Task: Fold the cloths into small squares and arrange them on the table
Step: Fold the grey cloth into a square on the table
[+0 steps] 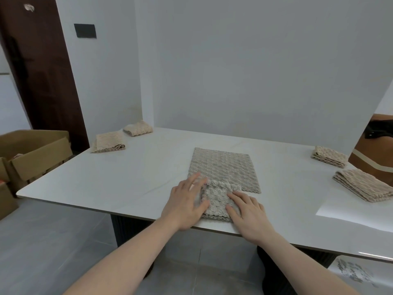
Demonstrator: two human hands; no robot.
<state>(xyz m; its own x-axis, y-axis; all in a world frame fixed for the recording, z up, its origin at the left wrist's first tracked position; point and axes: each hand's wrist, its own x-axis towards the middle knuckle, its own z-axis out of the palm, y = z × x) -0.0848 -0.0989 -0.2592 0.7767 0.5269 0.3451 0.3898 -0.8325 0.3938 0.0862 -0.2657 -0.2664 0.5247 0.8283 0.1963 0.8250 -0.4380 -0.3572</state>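
Grey-beige rectangular cloth (224, 167): I see soft, bumpy waffle weave, matt.
White table top (127, 173): smooth stone-like slab, I catch a slight sheen.
Brown cardboard box (36, 154): dull paper board.
Dark brown door (38, 67): wood, faintly glossy.

Surface (136, 173) lies bare between the centre cloth (223, 167) and two folded cloths (109, 142) at far left; bare again toward two folded stacks (361, 184) at right. Wall (255, 81) blocks the far edge. Cardboard box (32, 154) crowds the left side.
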